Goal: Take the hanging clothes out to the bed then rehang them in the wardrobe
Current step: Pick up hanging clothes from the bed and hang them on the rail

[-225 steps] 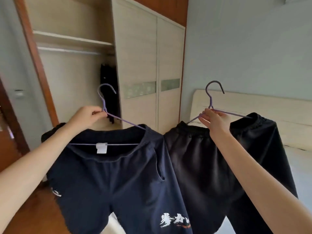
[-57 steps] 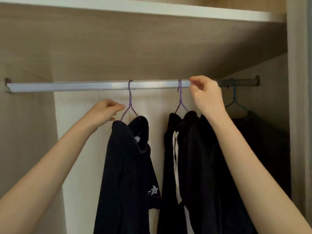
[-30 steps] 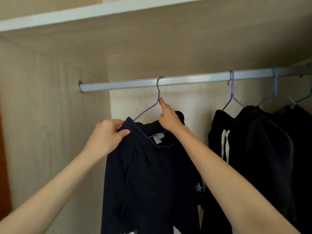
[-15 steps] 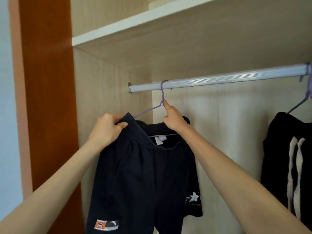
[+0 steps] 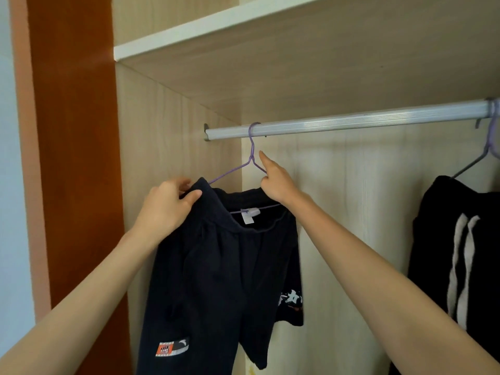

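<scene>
navy blue fabric shorts [image 5: 216, 280]: hang on a thin purple wire hanger [image 5: 252, 147], below and between the two hands; the waistband is draped over the wire and a white label shows just below the right hand.
hanger hook: sits over the ribbed silver metal rail [image 5: 351, 121], just above the right hand and near the rail's left end.
left hand [image 5: 167, 209]: thumb and fingers pinch the waistband where it caps the hanger's left shoulder.
right hand [image 5: 277, 184]: forefinger points straight up beside the hanger's neck; the other fingers are curled about the right sloping wire.
step in hand: by my judgement, settling the shorts squarely on the hanger, with the hook already on the rail.
doing it well: steady the wire with the right hand while the left draws the waistband outward over the shoulder, so the cloth sits even on both sides. pull lightly, as thin wire bends and the hook may tip off.
watch for: the waistband bunches under the left hand and could slip inward once let go.
black garment with white stripes [image 5: 460, 253]: on a second wire hanger [image 5: 484, 155], well to the right of the right hand, apart from the shorts.
pale wooden shelf [image 5: 216, 23]: above both hands, over the rail.
task so far: two pieces appear rehung; whether more wait on the bed cannot be told.
</scene>
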